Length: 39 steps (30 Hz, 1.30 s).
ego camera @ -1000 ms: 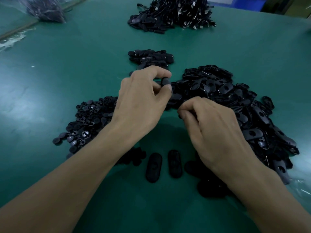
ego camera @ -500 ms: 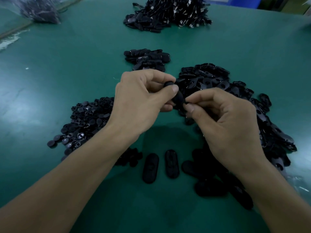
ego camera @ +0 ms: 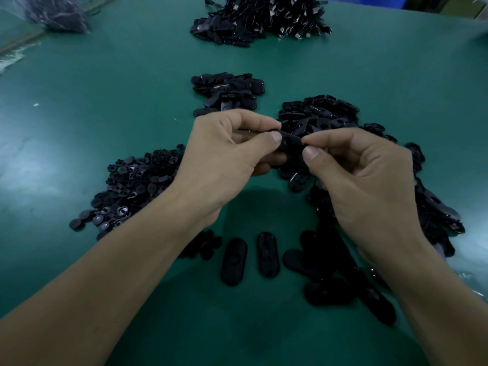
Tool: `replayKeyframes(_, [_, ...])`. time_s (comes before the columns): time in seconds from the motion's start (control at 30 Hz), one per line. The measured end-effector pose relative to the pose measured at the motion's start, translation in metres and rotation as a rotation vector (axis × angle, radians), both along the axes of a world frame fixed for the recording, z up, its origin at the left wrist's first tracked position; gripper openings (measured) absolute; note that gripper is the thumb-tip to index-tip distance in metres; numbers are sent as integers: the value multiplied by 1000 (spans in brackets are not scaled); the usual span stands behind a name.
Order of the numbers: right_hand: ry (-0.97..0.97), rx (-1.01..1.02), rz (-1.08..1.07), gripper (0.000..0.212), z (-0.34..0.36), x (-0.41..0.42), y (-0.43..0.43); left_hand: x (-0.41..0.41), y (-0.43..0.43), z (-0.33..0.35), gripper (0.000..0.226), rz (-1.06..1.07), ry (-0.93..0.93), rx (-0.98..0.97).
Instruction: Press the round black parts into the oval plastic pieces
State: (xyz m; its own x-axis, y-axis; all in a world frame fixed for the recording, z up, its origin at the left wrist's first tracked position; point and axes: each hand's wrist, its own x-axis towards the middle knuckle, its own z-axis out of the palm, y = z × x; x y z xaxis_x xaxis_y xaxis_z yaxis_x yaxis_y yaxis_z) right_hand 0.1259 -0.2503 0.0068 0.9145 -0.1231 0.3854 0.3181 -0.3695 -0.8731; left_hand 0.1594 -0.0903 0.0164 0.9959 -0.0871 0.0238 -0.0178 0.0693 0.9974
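Your left hand [ego camera: 227,159] had thumb and forefinger clamped on one end of an oval plastic piece [ego camera: 290,145], and your right hand [ego camera: 369,180] pinched the other end. So the piece was up off the worktop [ego camera: 105,88], roughly over its middle. Honestly I couldn't tell if anything was already seated in it, since your fingers covered most of it.

For the press itself, I'd say line one of the round black parts [ego camera: 137,186] up square over the hole and push straight in, not at a tilt. That plastic looked smooth and probably slips, so grip close to the hole and back it with a finger underneath. Check that it sits flush before you drop it.

The worktop was a green mat. The round parts were heaped toward the left edge. The loose oval pieces [ego camera: 330,120] were piled toward the right edge, trailing down to the near one. A small stack of ovals [ego camera: 227,92] sat just beyond your hands, and two single ovals [ego camera: 234,261] lay side by side by the near edge. At the far edge was a bigger heap [ego camera: 264,19] with what looked like cords and metal tips, and a clear bag [ego camera: 58,11] of dark stuff sat at the far left corner. Past the far right corner I saw only something blue, too little to call.
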Motion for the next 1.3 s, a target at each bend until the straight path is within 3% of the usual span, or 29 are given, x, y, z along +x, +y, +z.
replayKeyframes(0.23, [23, 50, -16, 24, 1, 3, 1, -3, -2, -2, 10, -34, -124, 87])
replayKeyframes(0.63, [64, -38, -40, 28, 2, 2, 0, -4, -2, -4, 11, -44, -188, 143])
replayKeyframes(1.3, [33, -184, -97, 33, 6, -7, 8, -11, -3, -4, 19, 78, -498, 579])
